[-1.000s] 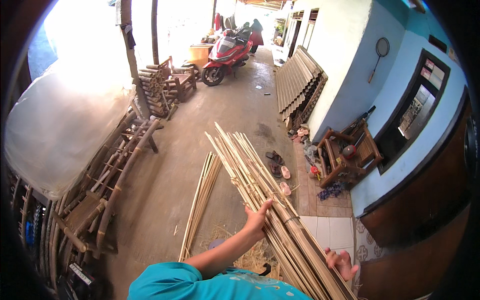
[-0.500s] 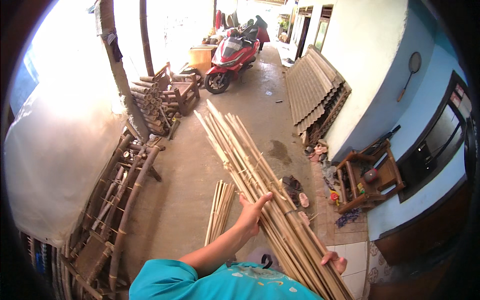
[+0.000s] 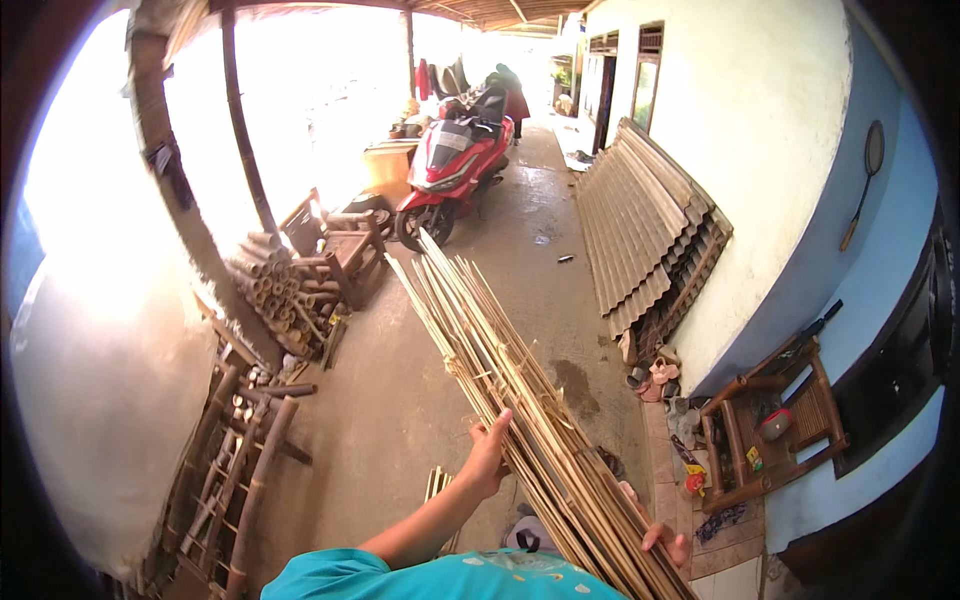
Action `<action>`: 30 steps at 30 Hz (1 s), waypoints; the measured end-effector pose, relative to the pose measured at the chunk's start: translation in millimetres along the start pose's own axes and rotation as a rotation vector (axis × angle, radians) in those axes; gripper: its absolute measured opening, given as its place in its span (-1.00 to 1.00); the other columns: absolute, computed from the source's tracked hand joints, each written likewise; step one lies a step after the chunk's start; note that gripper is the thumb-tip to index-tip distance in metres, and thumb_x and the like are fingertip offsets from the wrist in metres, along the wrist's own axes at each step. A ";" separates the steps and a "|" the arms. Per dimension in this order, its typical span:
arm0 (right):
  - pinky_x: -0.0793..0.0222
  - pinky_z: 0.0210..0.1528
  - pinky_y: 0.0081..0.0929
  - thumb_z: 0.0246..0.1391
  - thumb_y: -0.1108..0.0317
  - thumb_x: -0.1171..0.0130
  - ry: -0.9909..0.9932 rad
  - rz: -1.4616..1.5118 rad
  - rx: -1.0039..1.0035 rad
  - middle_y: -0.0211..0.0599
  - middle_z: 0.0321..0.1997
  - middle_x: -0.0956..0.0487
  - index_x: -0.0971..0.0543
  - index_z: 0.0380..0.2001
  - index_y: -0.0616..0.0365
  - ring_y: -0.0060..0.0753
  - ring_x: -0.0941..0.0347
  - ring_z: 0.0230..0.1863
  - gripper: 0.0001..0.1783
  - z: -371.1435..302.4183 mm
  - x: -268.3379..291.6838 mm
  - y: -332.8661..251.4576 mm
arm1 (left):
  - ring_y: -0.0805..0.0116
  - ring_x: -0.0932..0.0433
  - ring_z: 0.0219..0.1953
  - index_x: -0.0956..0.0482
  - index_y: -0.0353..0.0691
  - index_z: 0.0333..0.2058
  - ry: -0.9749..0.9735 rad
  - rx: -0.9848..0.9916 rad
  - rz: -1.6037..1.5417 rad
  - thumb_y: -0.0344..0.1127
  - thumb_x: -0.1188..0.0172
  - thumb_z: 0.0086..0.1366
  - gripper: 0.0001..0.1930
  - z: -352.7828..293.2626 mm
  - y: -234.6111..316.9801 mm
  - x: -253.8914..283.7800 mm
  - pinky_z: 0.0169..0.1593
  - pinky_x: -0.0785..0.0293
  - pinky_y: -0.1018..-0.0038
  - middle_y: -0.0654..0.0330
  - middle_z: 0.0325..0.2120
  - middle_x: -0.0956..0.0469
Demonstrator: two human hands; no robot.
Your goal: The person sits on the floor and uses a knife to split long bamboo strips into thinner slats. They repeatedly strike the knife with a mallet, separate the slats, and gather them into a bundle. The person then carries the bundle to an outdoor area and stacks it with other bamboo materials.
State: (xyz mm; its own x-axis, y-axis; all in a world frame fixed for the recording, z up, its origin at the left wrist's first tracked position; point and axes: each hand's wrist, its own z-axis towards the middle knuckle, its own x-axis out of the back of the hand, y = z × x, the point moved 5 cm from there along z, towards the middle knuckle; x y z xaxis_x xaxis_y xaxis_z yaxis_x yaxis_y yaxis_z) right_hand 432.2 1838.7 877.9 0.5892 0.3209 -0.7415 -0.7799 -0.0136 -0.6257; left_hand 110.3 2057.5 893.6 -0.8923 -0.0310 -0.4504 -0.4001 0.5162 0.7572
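Head view: a bundle of bamboo slats [image 3: 520,400] is held up slanting from near right to far left above the concrete floor [image 3: 400,400]. It is gripped from the left by the left hand [image 3: 487,455], fingers curled around it. Right hand [image 3: 665,535] fingers are hooked under its near right edge. A red scooter [image 3: 455,165] is parked far off.
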 end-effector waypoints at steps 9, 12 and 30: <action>0.03 0.45 0.10 0.32 -0.19 0.04 -0.145 -0.112 -0.021 0.37 0.55 0.27 -0.59 -0.22 0.36 0.24 0.08 0.53 -0.32 283.7 -0.5 -96.0 | 0.18 -0.65 -0.07 -0.18 -0.23 0.22 -0.120 -0.072 0.030 0.06 0.01 0.49 -0.44 179.9 130.8 -89.6 -0.11 -0.71 0.18 0.02 -0.06 -0.54; 0.03 0.45 0.10 0.32 -0.20 0.04 -0.098 -0.132 -0.042 0.37 0.55 0.28 -0.59 -0.22 0.36 0.24 0.08 0.53 -0.31 357.3 42.1 -100.6 | 0.16 -0.65 -0.06 -0.12 -0.25 0.25 -0.083 -0.098 0.013 0.02 -0.03 0.48 -0.41 256.3 168.3 -101.1 -0.07 -0.71 0.15 0.02 -0.04 -0.52; 0.05 0.45 0.11 0.31 -0.21 0.03 0.192 -0.143 0.024 0.37 0.55 0.29 -0.60 -0.22 0.37 0.24 0.09 0.54 -0.30 793.3 268.5 -141.5 | -0.12 -0.36 0.22 0.34 -0.51 0.30 -0.133 0.233 0.285 0.21 -0.21 0.30 0.10 767.5 352.1 -181.5 0.26 -0.42 0.12 -0.30 0.18 -0.16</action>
State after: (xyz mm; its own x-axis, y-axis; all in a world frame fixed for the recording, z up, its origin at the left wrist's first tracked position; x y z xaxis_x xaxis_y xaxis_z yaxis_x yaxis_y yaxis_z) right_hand 533.5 2678.1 959.5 0.7215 0.1325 -0.6796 -0.6892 0.0424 -0.7233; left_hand 291.8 2901.8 879.0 -0.9198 0.2452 -0.3062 -0.0682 0.6688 0.7403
